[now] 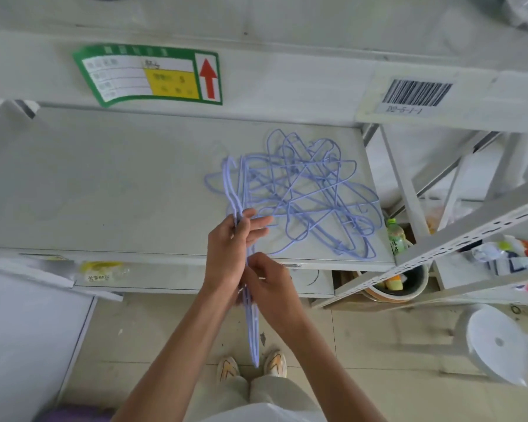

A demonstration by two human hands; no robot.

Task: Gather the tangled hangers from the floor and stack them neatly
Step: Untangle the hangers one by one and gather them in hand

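Two hands meet over the front edge of a pale grey shelf (104,184), both busy with a thin bundle of lilac wire hangers (252,324) seen edge-on, so its count cannot be told. The left hand (229,251) grips the bundle near its middle, thumb and curled fingers (256,229) wrapped round the coated wire; just below those fingers the right hand (269,284) pinches the same bundle, its fingers bent in tight. The bundle runs from well above the left fingers, where the wires bend over the shelf, down past both wrists to a point between two pale shoes (252,365) on the beige tiled floor (363,330). Just to the right of the left fingertips lies the tangled pile of hangers (311,193), thin looping lilac wire crossed in all directions, flat on the matt, scuffed shelf surface. Far above the fingers, the shelf beam carries a green-bordered label (148,76) with a yellow panel, a figure that looks like "5" and a red arrow pointing up; its other writing is too blurred to read. Up and to the right of the hands a barcode sticker (416,94) carries a line of characters too blurred to read with certainty. Right of the pile stands a plastic bottle (396,236) with a green cap, and lower right sits a round white stool (497,342).
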